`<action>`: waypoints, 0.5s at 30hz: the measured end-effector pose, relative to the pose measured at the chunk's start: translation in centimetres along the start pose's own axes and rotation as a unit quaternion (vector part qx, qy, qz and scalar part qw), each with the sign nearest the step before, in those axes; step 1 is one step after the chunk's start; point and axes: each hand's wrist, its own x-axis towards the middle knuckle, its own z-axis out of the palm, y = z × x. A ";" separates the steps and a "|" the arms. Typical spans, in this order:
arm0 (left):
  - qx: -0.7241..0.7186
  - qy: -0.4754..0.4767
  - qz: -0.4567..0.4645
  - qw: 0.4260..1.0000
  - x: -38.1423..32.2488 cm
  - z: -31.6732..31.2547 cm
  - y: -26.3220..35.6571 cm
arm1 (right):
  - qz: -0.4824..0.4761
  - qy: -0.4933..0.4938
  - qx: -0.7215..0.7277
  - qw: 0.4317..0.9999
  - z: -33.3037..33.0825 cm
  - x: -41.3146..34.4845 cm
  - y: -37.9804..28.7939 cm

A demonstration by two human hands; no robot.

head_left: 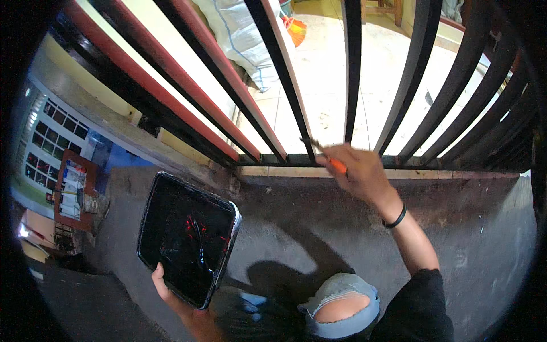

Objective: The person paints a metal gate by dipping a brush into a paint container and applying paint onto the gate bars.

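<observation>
My left hand (171, 295) holds a black rectangular tray (183, 239) by its lower edge, the thumb on the rim; its inside is dark and shiny, with red and bluish glints. My right hand (359, 173), slightly blurred, is closed around the orange handle (337, 165) of a thin tool, perhaps a paintbrush. The tool's dark tip (310, 143) is beside a vertical metal bar (284, 81) near the bottom rail (299, 160) of a barred gate or fence. Whether the tip touches the bar, I cannot tell. Some bars are black, others show reddish sides.
Behind the bars are a white woven sack (243, 38), an orange broom head (295, 30) and a pale tiled floor (320, 102). My knee in torn jeans (342, 303) is low in front. A low wall (107, 115) runs along the left.
</observation>
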 end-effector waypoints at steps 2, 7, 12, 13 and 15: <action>0.020 0.005 0.023 1.000 0.0 -0.5 -0.3 | -0.046 0.123 0.072 0.989 -2.0 3.1 -0.9; -0.009 -0.057 -0.073 0.996 -0.4 1.3 -2.1 | -0.118 0.282 0.018 0.952 -4.0 3.7 -3.2; -0.020 -0.074 -0.067 0.995 -1.2 2.4 -4.4 | -0.050 0.198 0.042 0.978 1.8 -3.0 -0.1; -0.020 -0.059 -0.093 0.994 -1.7 3.1 -4.1 | 0.000 0.166 0.064 0.984 2.3 -4.0 0.2; -0.017 -0.043 -0.117 0.992 -1.7 2.4 -3.8 | 0.027 0.161 0.090 0.982 2.2 -4.8 0.7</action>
